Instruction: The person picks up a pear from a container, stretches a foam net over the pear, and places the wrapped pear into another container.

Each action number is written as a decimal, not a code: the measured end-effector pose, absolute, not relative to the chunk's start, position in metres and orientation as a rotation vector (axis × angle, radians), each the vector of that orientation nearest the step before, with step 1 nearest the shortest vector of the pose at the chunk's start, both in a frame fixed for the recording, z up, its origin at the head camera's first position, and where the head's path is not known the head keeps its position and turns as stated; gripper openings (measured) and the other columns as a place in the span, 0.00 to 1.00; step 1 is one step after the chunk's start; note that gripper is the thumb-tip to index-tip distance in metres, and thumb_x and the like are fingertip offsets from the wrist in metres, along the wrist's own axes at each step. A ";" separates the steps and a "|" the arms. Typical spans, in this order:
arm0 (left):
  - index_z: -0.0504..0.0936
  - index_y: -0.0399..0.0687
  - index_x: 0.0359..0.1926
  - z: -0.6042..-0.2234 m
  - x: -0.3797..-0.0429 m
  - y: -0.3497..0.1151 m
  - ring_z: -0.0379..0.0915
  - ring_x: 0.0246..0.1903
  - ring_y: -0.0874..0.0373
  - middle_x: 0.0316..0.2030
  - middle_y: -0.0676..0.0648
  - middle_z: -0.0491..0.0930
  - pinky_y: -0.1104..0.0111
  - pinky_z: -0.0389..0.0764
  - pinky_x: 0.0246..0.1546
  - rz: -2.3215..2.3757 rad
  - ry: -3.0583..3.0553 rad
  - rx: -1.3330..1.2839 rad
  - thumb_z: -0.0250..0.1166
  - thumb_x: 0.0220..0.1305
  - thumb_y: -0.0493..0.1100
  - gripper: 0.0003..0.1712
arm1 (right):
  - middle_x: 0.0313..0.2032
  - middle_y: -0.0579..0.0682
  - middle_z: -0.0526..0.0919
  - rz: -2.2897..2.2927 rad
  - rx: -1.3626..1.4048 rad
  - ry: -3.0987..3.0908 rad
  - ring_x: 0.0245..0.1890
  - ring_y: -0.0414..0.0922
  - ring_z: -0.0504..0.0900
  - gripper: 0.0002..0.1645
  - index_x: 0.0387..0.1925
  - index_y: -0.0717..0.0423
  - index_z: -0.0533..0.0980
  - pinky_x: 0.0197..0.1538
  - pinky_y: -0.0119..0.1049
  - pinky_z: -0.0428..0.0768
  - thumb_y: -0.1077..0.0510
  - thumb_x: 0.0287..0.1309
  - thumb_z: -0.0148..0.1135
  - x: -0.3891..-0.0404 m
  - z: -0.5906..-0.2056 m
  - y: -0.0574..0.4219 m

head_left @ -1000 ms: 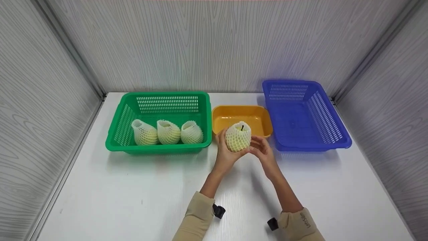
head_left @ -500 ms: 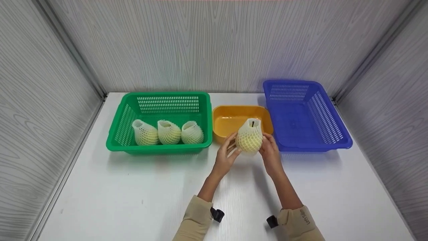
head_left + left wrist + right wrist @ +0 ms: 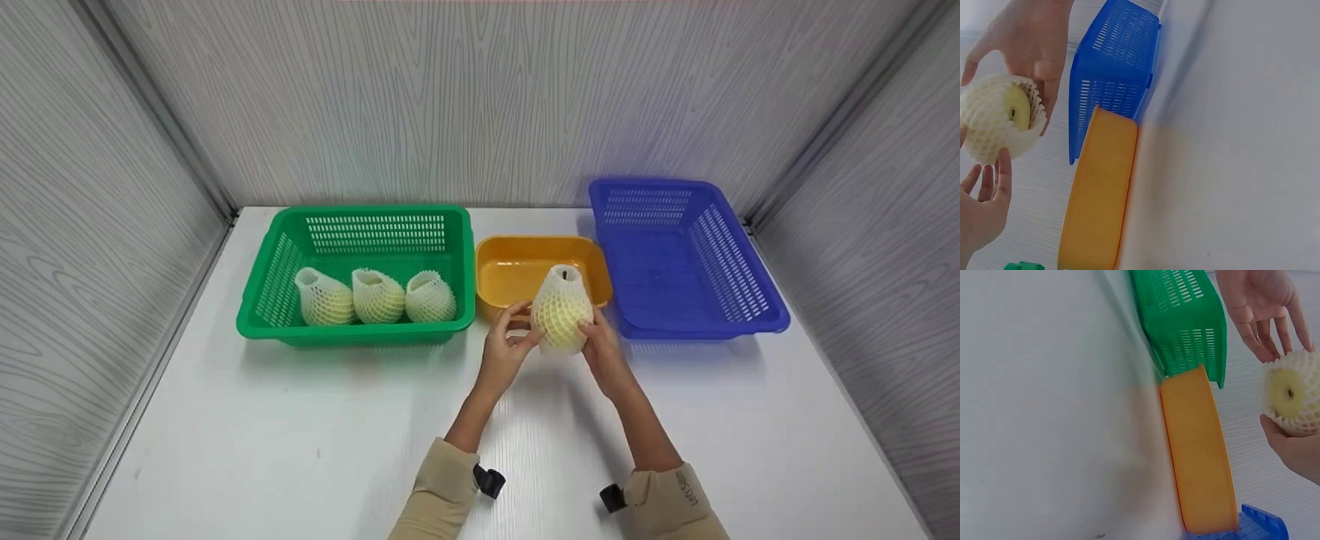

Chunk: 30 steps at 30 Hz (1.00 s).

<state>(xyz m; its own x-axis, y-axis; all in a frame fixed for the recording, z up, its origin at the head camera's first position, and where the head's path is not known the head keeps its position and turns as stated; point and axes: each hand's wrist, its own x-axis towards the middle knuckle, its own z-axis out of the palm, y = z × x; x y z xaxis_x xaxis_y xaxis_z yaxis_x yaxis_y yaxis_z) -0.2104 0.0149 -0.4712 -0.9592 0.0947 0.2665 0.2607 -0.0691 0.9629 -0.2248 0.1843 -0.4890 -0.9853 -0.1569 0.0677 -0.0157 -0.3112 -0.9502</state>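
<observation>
Between both hands, above the table, a pale yellow pear [image 3: 564, 319] stands upright in a white foam net sleeve [image 3: 547, 307]. Its dark stem shows through the sleeve's top opening in the head view. My left hand [image 3: 499, 361] holds the pear's left side with thumb and fingertips. On the right side, my right hand [image 3: 607, 361] grips it, thumb at the front and fingers mostly hidden behind. In the left wrist view the pear's bare underside [image 3: 1018, 107] shows within the sleeve's open lower end. The right wrist view also shows this pale end [image 3: 1286, 392], with its small dark centre.
A green basket [image 3: 356, 332] at left holds three pears [image 3: 379, 296] in foam nets. Behind the hands sits a shallow orange bin [image 3: 517, 281]. A blue basket [image 3: 652, 259] stands at right. Grey wood-grain walls [image 3: 480, 105] enclose the white table [image 3: 300, 435].
The pear has shifted right and turned more upright, and its sleeve now reaches farther up and down around it. The right hand has gone from beside the pear to gripping it.
</observation>
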 end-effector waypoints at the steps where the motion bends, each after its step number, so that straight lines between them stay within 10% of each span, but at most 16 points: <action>1: 0.66 0.28 0.57 -0.471 -0.210 0.015 0.69 0.44 0.43 0.47 0.38 0.69 0.62 0.76 0.41 -2.190 -2.067 -0.380 0.62 0.60 0.34 0.26 | 0.60 0.62 0.56 -2.463 -0.208 1.795 0.55 0.46 0.65 0.40 0.67 0.66 0.44 0.56 0.33 0.64 0.60 0.57 0.47 -0.225 -0.489 0.184; 15: 0.71 0.25 0.48 -0.474 -0.212 0.014 0.70 0.42 0.45 0.43 0.36 0.72 0.53 0.72 0.45 -2.232 -1.937 -0.480 0.61 0.58 0.30 0.17 | 0.49 0.51 0.71 -2.564 -0.180 1.584 0.48 0.43 0.70 0.30 0.65 0.62 0.50 0.54 0.36 0.65 0.52 0.67 0.30 -0.221 -0.495 0.186; 30: 0.54 0.44 0.69 -0.500 -0.222 0.019 0.57 0.60 0.57 0.62 0.48 0.62 0.67 0.63 0.57 -2.359 -2.248 -0.612 0.72 0.49 0.47 0.50 | 0.51 0.52 0.70 -2.631 -0.453 1.291 0.51 0.45 0.70 0.21 0.55 0.51 0.67 0.54 0.38 0.69 0.47 0.66 0.44 -0.215 -0.499 0.190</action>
